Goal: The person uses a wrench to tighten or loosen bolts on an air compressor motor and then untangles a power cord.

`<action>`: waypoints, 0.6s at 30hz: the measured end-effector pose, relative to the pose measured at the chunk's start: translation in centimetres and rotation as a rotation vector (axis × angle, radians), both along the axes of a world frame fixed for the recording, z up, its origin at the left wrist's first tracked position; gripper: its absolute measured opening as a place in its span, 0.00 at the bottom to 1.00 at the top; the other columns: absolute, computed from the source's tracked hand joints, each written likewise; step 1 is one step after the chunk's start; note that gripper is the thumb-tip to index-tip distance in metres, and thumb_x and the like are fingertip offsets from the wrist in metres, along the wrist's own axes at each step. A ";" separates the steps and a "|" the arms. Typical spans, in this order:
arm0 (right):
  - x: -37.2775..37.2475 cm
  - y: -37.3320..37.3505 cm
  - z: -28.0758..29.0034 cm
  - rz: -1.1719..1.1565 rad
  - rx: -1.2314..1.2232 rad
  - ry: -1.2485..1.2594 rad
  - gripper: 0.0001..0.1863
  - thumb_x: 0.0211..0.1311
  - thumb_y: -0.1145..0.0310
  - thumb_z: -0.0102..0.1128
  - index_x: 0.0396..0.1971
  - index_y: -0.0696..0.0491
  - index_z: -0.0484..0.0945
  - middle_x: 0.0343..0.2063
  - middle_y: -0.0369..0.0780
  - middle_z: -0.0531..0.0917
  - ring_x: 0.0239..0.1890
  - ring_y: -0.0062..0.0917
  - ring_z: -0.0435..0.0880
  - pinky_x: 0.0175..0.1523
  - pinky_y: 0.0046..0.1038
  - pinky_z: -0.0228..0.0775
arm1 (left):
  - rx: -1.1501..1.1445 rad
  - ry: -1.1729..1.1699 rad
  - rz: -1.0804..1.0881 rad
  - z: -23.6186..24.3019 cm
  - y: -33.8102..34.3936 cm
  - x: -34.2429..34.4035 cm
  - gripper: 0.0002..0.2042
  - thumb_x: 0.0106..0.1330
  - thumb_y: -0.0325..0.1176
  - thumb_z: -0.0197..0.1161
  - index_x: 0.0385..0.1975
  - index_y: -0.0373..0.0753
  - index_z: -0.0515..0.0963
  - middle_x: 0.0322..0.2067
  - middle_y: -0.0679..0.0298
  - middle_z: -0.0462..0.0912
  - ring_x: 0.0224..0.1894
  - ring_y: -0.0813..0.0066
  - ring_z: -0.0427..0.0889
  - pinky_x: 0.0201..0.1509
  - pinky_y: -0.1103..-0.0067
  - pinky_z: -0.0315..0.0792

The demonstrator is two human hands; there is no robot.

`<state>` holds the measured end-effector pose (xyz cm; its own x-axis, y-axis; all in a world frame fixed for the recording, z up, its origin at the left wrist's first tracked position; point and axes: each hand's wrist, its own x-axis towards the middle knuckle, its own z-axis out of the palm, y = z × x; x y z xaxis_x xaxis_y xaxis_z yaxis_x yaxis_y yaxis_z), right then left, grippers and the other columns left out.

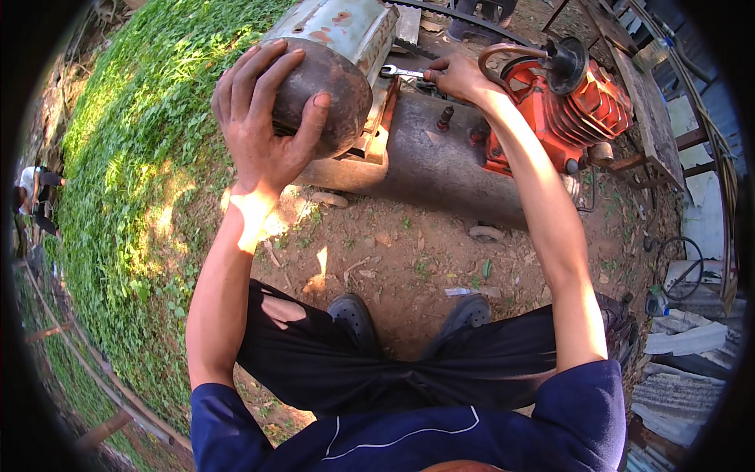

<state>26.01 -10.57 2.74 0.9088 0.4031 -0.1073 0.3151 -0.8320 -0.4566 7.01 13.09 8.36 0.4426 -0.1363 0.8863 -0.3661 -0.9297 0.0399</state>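
Note:
My left hand [259, 141] lies with spread fingers over the dark rounded end cover [340, 106] of an electric motor. The motor's worn pale-green body [338, 25] extends away from me behind that cover. In my right hand [464, 77] is a silver wrench [403, 72], pinched near its right end. Its open jaw points left, close to the motor's right side by the mounting frame [384, 130]; whether it sits on a nut cannot be made out. Beneath both hands stretches the brown metal tank [440, 165] of an air compressor.
A red finned compressor pump [586, 110] stands on the tank's right part, beside my right forearm. A black belt [472, 22] runs across the far side. Green plants [134, 204] cover the left ground; corrugated sheets [684, 346] lie at right. Another person [38, 193] is far left.

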 end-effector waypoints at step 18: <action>-10.5 4.2 0.1 0.198 -0.241 -0.339 0.15 0.58 0.64 0.57 0.29 0.64 0.81 0.30 0.52 0.85 0.38 0.43 0.86 0.45 0.38 0.76 | 0.001 -0.008 0.010 0.2 0.0 0.0 0.21 0.57 0.46 0.67 0.48 0.45 0.79 0.52 0.64 0.77 0.58 0.60 0.71 0.62 0.66 0.58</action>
